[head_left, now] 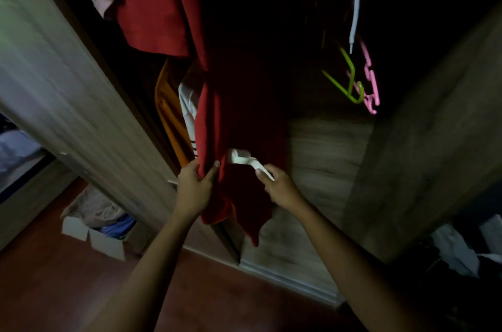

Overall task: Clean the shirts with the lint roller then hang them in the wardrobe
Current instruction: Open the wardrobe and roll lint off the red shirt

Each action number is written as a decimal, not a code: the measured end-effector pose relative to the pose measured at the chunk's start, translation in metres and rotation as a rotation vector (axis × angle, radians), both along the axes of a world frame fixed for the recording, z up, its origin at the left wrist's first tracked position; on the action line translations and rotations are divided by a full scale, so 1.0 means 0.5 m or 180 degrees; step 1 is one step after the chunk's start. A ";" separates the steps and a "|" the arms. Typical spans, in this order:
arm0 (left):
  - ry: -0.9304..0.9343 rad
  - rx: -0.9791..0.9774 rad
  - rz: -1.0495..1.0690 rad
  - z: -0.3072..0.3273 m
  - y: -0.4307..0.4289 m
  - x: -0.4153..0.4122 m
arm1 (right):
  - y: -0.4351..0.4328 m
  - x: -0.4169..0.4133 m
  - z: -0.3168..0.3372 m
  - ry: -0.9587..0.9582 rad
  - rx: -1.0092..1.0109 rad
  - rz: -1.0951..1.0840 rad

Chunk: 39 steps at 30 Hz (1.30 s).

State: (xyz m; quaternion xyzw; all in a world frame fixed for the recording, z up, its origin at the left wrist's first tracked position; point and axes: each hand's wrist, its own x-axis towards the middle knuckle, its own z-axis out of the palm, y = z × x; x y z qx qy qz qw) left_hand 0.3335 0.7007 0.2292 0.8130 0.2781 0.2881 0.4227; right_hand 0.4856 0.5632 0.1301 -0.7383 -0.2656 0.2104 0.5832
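A red shirt [239, 119] hangs in the open wardrobe, its lower part bunched and dark. My left hand [194, 187] pinches the shirt's lower left edge, thumb on the front. My right hand [281, 189] grips the handle of a white lint roller [241, 158], whose head rests against the red fabric just right of my left thumb. Orange [169, 114] and white striped shirts [188, 111] hang behind the red one on the left.
Green [346, 81] and pink hangers [369, 81] dangle on the right, below a white one [358, 3]. A wardrobe door [68, 87] stands left, another panel [434, 141] right. A cardboard box of clothes [103, 225] sits on the red-brown floor; more clothes lie far right [461, 247].
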 end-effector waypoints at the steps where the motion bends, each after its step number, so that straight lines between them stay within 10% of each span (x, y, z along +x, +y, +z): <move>1: 0.0038 0.0023 0.0005 -0.010 0.003 0.007 | -0.009 -0.008 -0.011 -0.0006 -0.0087 -0.0015; 22: 0.0327 0.0569 -0.1813 -0.121 -0.072 0.057 | -0.186 -0.214 0.021 0.0337 0.0245 -0.2443; 39: 0.0741 0.0219 -0.4893 -0.263 -0.775 -0.218 | -0.752 -0.791 -0.087 0.0542 -0.0474 -0.5752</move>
